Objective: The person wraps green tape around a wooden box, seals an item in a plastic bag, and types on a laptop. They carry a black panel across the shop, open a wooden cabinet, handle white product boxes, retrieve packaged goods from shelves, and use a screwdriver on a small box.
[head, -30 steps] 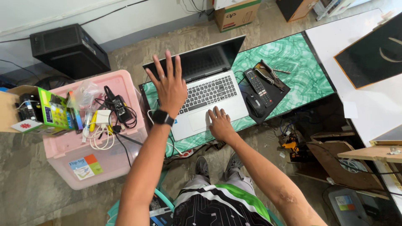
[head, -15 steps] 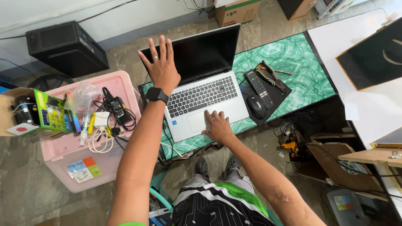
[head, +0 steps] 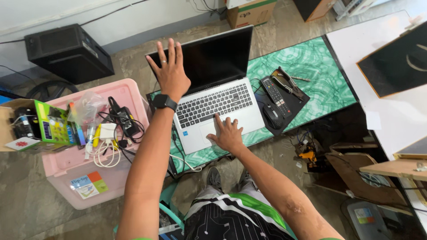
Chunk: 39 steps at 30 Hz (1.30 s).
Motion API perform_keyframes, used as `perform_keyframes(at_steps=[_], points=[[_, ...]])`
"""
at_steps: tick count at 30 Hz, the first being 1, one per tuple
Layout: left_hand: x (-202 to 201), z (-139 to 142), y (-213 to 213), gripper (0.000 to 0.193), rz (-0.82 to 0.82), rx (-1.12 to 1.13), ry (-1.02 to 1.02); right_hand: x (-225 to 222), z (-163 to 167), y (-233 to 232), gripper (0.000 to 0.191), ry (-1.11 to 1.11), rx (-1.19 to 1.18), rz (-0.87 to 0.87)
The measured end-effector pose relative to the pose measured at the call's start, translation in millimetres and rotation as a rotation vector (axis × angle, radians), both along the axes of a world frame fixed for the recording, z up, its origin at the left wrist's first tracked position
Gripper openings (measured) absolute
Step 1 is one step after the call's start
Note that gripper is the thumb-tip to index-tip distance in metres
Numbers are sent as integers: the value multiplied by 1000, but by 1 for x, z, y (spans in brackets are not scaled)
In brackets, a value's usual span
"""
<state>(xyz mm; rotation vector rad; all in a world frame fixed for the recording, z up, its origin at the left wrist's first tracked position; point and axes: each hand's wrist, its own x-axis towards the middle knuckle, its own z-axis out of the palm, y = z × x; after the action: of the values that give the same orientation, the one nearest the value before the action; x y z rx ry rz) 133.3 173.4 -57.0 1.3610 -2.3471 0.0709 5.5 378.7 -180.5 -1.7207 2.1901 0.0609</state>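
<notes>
At the far left an open cardboard box (head: 9,120) is seen, with dark items and a green packet (head: 51,122) held in and beside it. Next to it a pink plastic bin (head: 82,166) is placed; on its closed lid a clear plastic bag (head: 86,106), a black power adapter (head: 126,120) with tangled black cords, a white charger (head: 106,132) and a coiled white cable (head: 104,155) are piled. What lies inside the bin cannot be told.

The left hand (head: 171,73) is raised with its fingers spread and released, nothing being grasped, over the left edge of the dark laptop screen; a black watch (head: 164,102) is worn on the wrist. The silver laptop (head: 218,95) is set open on the green marbled tabletop (head: 320,84). The right hand (head: 229,135) is laid flat on the palm rest beside the touchpad, fingers unclenched and touching the laptop.

To the right, a remote control (head: 275,95) and a black mouse (head: 272,116) are laid on a black tray (head: 298,100).
</notes>
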Motion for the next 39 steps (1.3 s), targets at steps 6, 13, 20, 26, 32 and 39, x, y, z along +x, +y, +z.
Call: perform_keyframes(at_steps=[6,13,20,26,32,39], points=[[9,-20,27,83,-56,-109,41,13,-1,0,92,42,-16,-40],[-2,-90,108,37,-187,210,134,-7,-8,0,88,-115,-41,-72],[-43,-134,165,32,-372,412,135,-96,-17,41,32,-376,-539,-149],[-95,-133,183,28,-476,487,194,-159,-6,71,21,-393,-621,-325],[-152,-125,184,28,-547,471,205,-191,-6,92,21,-471,-613,-435],[-220,-119,172,29,-545,471,215,-241,-13,102,33,-374,-592,-376]])
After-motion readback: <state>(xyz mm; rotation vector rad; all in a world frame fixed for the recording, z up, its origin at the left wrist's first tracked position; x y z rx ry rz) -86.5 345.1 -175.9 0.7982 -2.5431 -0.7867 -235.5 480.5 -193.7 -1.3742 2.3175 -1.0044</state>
